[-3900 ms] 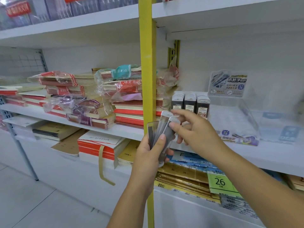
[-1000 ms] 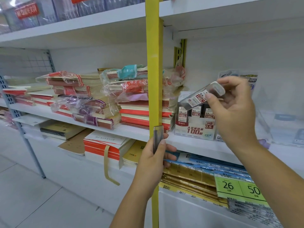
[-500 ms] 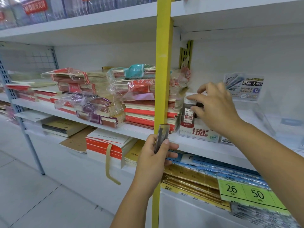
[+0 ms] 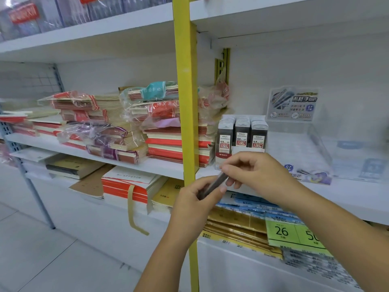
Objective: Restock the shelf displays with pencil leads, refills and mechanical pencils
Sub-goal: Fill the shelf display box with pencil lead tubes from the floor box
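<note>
A white display box of pencil lead cases [image 4: 242,134] stands on the middle shelf [image 4: 160,165], filled with three rows of dark cases with white caps. In front of the shelf edge, my left hand [image 4: 195,202] grips one dark lead case [image 4: 213,185], tilted up to the right. My right hand [image 4: 259,173] pinches the upper end of the same case with thumb and fingers. Both hands are below and in front of the display box.
A yellow upright post [image 4: 186,102] runs down just left of my hands. Wrapped notebook stacks [image 4: 160,123] fill the shelf to the left. A clear acrylic display stand [image 4: 294,127] sits right of the lead box. Green price tags [image 4: 294,233] hang below.
My right hand has left the display box, come down to my left hand and taken hold of the lead case there. The case before it stays in the box.
</note>
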{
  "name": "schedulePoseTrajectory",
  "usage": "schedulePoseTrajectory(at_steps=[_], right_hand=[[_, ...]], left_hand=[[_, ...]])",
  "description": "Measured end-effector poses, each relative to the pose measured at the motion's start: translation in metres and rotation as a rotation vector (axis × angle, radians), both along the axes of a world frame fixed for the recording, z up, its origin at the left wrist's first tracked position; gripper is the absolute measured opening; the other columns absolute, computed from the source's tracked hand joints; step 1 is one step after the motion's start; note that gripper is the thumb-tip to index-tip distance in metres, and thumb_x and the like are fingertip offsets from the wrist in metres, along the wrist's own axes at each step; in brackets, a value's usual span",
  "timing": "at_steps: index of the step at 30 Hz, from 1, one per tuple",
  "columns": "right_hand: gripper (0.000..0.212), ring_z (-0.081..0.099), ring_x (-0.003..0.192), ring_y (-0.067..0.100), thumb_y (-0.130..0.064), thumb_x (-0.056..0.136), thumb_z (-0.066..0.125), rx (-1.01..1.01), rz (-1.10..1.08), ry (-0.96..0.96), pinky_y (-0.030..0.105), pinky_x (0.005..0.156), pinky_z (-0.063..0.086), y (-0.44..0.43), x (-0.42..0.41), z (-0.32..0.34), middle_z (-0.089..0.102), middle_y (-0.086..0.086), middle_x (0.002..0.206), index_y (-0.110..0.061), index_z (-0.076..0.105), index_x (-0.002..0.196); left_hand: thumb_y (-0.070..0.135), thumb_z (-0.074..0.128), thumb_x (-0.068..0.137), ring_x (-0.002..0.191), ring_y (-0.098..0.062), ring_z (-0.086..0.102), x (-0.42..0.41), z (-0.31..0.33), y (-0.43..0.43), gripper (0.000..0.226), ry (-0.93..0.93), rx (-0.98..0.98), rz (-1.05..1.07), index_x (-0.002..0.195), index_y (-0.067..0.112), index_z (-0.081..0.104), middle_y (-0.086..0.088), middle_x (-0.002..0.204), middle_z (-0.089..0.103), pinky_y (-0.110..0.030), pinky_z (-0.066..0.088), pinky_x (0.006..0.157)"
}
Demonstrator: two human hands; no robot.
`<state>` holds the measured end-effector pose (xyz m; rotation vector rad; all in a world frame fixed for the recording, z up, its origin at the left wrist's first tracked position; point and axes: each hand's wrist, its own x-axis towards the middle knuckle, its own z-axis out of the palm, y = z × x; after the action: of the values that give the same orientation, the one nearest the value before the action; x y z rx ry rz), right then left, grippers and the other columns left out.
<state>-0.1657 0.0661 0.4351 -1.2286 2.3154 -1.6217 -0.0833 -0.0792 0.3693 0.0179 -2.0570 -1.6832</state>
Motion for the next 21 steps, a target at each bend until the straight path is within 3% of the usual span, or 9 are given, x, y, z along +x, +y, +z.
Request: schedulePoseTrajectory(at_steps=[4, 8, 11, 14, 16, 18, 21], right_hand=[[0.026, 0.069, 0.087, 0.001, -0.004, 0.083, 0.067, -0.012, -0.06, -0.012, 0.016, 0.079, 0.054, 0.018, -0.008, 0.003, 0.074, -0.012, 0.092, -0.027, 0.073, 0.093], [0.047, 0.064, 0.099, 0.0, 0.01, 0.081, 0.062, 0.077, 0.01, -0.018, 0.024, 0.085, 0.055, 0.029, -0.009, 0.002, 0.067, -0.01, 0.106, -0.032, 0.064, 0.1], [0.03, 0.06, 0.092, 0.0, -0.011, 0.084, 0.07, 0.241, -0.032, 0.18, 0.02, 0.079, 0.052, 0.028, -0.008, -0.002, 0.06, -0.017, 0.1, -0.039, 0.066, 0.094], [0.017, 0.054, 0.08, -0.001, -0.031, 0.083, 0.072, 0.27, -0.106, 0.347, 0.018, 0.065, 0.044, 0.021, -0.002, -0.003, 0.058, -0.02, 0.086, -0.044, 0.062, 0.089], [0.032, 0.053, 0.079, -0.002, -0.028, 0.086, 0.069, 0.287, -0.097, 0.403, 0.018, 0.064, 0.044, 0.017, 0.001, -0.001, 0.058, -0.023, 0.086, -0.054, 0.055, 0.099], [0.061, 0.056, 0.077, -0.001, -0.02, 0.088, 0.066, 0.286, -0.046, 0.435, 0.022, 0.063, 0.05, 0.012, 0.002, 0.003, 0.058, -0.022, 0.091, -0.065, 0.039, 0.12], [0.084, 0.062, 0.077, 0.0, -0.01, 0.09, 0.063, 0.09, -0.082, 0.399, 0.024, 0.056, 0.056, 0.006, -0.004, 0.018, 0.058, -0.016, 0.097, -0.07, 0.022, 0.132]], left_hand=[[0.03, 0.078, 0.079, 0.094, -0.002, 0.066, 0.0, 0.003, -0.003, 0.035, -0.06, 0.228, -0.067, 0.108, 0.048, 0.072, 0.021, 0.102, 0.072, -0.018, 0.054, 0.071], [0.028, 0.076, 0.07, 0.093, -0.011, 0.072, 0.0, 0.003, -0.005, 0.045, -0.016, 0.431, -0.086, 0.114, 0.031, 0.067, 0.0, 0.104, 0.077, -0.021, 0.056, 0.069], [0.024, 0.076, 0.079, 0.087, -0.009, 0.073, -0.003, 0.005, -0.002, 0.032, 0.015, 0.341, -0.008, 0.108, 0.022, 0.065, 0.0, 0.097, 0.078, -0.017, 0.055, 0.064], [0.017, 0.076, 0.084, 0.087, -0.009, 0.073, -0.006, 0.007, -0.003, 0.019, 0.071, 0.267, 0.009, 0.1, 0.025, 0.071, 0.002, 0.095, 0.078, -0.015, 0.054, 0.066], [0.019, 0.076, 0.084, 0.088, -0.008, 0.073, -0.007, 0.011, -0.005, 0.019, 0.115, 0.233, 0.018, 0.097, 0.033, 0.074, 0.004, 0.095, 0.078, -0.013, 0.053, 0.068], [0.024, 0.075, 0.086, 0.09, -0.001, 0.07, -0.01, 0.014, -0.007, 0.022, 0.148, 0.182, 0.072, 0.096, 0.042, 0.074, 0.012, 0.095, 0.076, -0.009, 0.051, 0.069], [0.029, 0.071, 0.09, 0.098, 0.007, 0.065, -0.019, 0.015, -0.007, 0.028, 0.16, 0.07, 0.157, 0.101, 0.054, 0.066, 0.025, 0.102, 0.072, -0.006, 0.049, 0.075]])
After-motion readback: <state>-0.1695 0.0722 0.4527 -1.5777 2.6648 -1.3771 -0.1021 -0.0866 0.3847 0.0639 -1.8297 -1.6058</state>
